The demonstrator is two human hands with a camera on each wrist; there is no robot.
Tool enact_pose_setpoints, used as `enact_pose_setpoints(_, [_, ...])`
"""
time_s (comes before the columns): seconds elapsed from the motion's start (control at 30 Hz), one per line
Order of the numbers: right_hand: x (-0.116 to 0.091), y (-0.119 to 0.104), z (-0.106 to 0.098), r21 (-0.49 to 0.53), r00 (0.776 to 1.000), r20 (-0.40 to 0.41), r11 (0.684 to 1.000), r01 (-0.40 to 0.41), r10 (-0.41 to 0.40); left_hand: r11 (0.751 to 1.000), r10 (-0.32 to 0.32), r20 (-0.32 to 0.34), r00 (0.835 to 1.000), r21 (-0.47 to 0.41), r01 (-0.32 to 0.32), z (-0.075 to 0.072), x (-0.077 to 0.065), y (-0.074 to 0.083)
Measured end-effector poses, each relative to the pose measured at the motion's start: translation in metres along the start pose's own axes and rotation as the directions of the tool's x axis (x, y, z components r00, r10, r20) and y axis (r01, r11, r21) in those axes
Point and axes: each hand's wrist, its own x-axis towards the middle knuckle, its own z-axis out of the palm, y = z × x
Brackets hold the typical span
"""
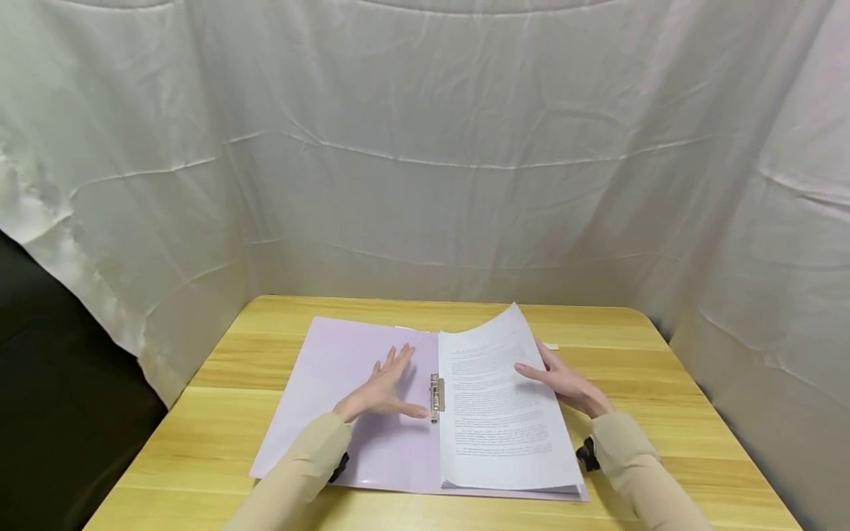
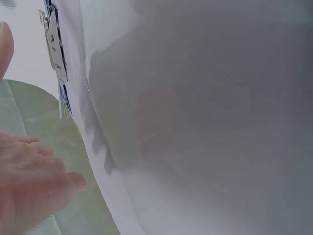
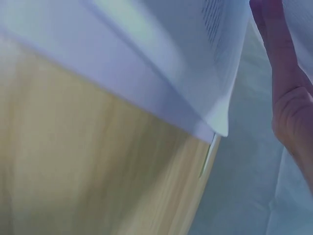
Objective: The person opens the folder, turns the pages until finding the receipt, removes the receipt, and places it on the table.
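A lilac ring binder [image 1: 312,376] lies spread flat on the table, with a metal clip [image 1: 437,402] at its spine. On its right side is a stack of printed sheets [image 1: 498,413], whose far right corner lifts off in a curve. My right hand [image 1: 564,382] holds the sheets at their right edge, thumb on top and the other fingers behind, partly hidden. Over the left cover, my left hand [image 1: 381,389] is spread, its thumb pointing toward the clip. The left wrist view shows the clip [image 2: 55,44] above the left hand [image 2: 34,181].
The wooden table [image 1: 664,413] extends past the binder on both sides. A small white item [image 1: 551,346] sits behind the sheets, mostly hidden. Pale cloth [image 1: 425,206] hangs around the back and sides, and something black [image 1: 60,383] is at the left.
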Motion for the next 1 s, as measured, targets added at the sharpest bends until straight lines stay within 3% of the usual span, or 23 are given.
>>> enact_pose_setpoints(0.33, [-0.015, -0.019, 0.018, 0.061, 0.994, 0.102, 0.998, 0.026, -0.032, 0.997, 0.051, -0.064, 0.997, -0.052, -0.054, -0.009, -0.004, -0.009])
enact_pose_setpoints(0.53, [-0.018, -0.024, 0.025, 0.026, 0.98, 0.187, 0.997, 0.07, -0.074, 0.995, 0.048, -0.066, 0.997, -0.086, -0.053, -0.011, -0.007, -0.012])
enact_pose_setpoints(0.67, [-0.019, -0.028, 0.032, 0.041, 0.975, 0.188, 0.993, 0.109, -0.115, 0.993, 0.04, -0.056, 0.998, -0.105, -0.046, -0.012, -0.007, -0.013])
enact_pose_setpoints(0.83, [-0.016, -0.033, 0.042, 0.137, 0.965, 0.196, 0.979, 0.149, -0.175, 0.989, 0.048, -0.05, 0.998, -0.14, -0.054, -0.013, -0.008, -0.009])
enact_pose_setpoints(1.0, [-0.012, -0.038, 0.052, 0.168, 0.967, 0.195, 0.977, 0.135, -0.167, 0.983, 0.032, -0.047, 0.998, -0.18, -0.04, -0.015, -0.011, -0.005])
